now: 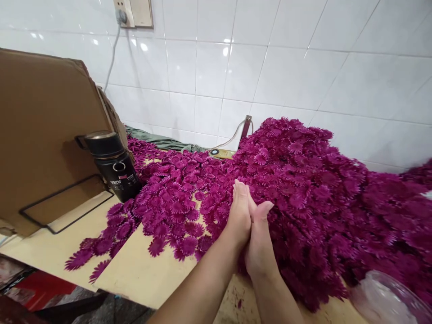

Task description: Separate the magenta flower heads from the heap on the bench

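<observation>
Palm against palm, my left hand (239, 216) and my right hand (261, 243) are pressed together in the middle of the head view. Their fingers stretch out straight, pointing away from me, and the right thumb sticks out to the side. Whether anything lies between the palms is hidden. Right behind and around them spreads a heap of magenta artificial flower heads (297, 189) with thin, pointed petals. A looser layer of flower heads (168, 207) lies to the left of my hands on the pale tabletop (141, 265).
A black vacuum flask (113, 166) leans by a large cardboard box (43, 135) at left, near a black wire frame (67, 202). A clear plastic tub (388, 299) sits at bottom right. White tiled wall (212, 67) closes the back, with a plugged socket (123, 13).
</observation>
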A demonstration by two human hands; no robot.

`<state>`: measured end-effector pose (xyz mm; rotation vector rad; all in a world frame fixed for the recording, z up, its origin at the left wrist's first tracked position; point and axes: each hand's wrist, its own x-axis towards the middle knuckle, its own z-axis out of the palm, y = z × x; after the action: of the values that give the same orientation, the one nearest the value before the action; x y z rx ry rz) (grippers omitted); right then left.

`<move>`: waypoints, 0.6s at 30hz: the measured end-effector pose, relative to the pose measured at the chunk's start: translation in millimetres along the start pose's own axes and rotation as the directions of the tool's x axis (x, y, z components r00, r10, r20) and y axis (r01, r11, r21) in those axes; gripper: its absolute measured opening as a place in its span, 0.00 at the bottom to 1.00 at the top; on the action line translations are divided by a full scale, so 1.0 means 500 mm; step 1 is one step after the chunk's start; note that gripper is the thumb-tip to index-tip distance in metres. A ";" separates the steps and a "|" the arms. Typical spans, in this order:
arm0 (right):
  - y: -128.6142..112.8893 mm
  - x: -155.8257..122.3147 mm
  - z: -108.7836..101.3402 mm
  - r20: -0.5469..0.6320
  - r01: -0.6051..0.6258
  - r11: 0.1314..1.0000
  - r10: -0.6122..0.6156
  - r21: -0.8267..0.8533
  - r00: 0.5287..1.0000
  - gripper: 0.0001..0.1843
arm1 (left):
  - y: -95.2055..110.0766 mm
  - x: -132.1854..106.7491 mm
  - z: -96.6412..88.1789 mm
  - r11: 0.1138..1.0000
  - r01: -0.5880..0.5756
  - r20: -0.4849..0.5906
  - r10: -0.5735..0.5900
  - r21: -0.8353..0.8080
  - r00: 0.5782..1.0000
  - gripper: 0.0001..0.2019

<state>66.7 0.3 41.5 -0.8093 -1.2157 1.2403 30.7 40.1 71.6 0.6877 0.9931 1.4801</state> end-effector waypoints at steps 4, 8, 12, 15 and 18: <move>0.010 -0.024 -0.006 0.015 -0.022 0.998 0.023 -0.060 1.000 0.38 | 0.000 -0.005 -0.007 1.000 0.014 -0.092 -0.015 -0.019 0.996 0.31; -0.029 0.037 -0.020 0.009 -0.189 0.981 0.190 -0.044 0.982 0.43 | -0.026 -0.075 -0.006 0.975 -0.206 0.121 0.196 0.078 0.973 0.30; -0.071 0.114 -0.033 -0.121 -0.274 0.962 0.270 -0.014 0.955 0.48 | -0.049 -0.131 -0.004 0.918 -0.342 0.256 0.288 0.201 0.923 0.33; -0.078 0.121 -0.028 -0.143 -0.203 0.979 0.197 -0.026 0.970 0.48 | -0.040 -0.116 -0.001 0.937 -0.289 0.269 0.232 0.195 0.935 0.38; -0.053 0.069 -0.006 -0.055 -0.117 0.987 0.111 -0.109 0.992 0.46 | -0.016 -0.060 -0.003 0.988 -0.145 0.134 0.137 0.052 0.981 0.34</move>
<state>72.7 28.7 74.1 -0.9981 -1.2219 1.2455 38.2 10.2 67.6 0.9034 0.9082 1.5118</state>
